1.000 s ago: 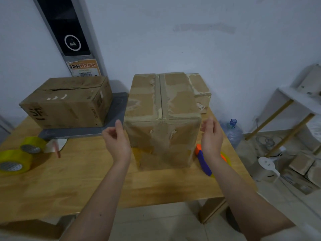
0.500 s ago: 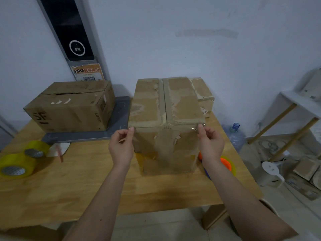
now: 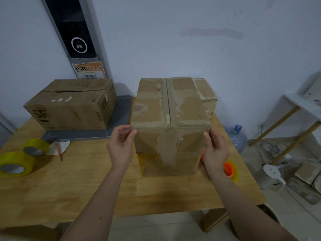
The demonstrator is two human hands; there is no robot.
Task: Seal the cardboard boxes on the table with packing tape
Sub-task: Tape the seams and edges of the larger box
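Both hands are now brought in to the tall box (image 3: 169,126): near top corners are pinched by left hand (image 3: 121,145) & right hand (image 3: 215,147) fingers, prob. a tape strip being pressed along the front edge. Seal on this box is judged nearly done; side box (image 3: 71,105) is left w/ its flap seam open.

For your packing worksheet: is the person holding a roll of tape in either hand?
No. Both the left hand and right hand touch the box; the yellow tape rolls lie apart.

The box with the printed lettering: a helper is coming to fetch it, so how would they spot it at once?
On the wooden table, look to the far left near the wall, where a grey tray lies. The printed box sits on it, low and long. Unlike the tall box between the hands, it bears dark lettering on its front and "EXPRESS" on its side.
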